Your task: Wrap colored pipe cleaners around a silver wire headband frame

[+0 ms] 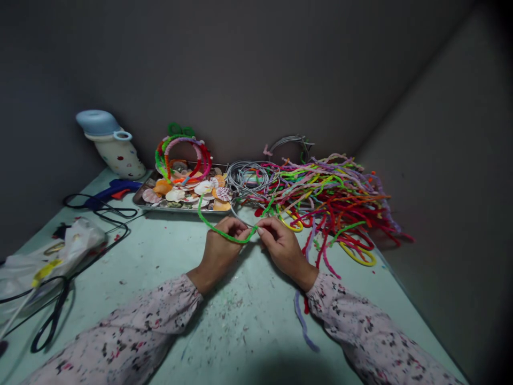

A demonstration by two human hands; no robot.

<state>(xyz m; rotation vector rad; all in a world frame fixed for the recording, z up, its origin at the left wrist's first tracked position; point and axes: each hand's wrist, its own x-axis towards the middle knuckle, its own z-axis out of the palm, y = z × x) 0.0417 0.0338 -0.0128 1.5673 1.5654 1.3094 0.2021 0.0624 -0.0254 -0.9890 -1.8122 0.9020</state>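
Green pipe cleaner, light and bendy, is pinched between left hand and right hand, both narrow; easily held anywhere along its fuzzy length.

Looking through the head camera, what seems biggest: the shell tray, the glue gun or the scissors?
1. shell tray
2. glue gun and scissors look alike; the scissors sit nearer the camera, so I won't rank them.
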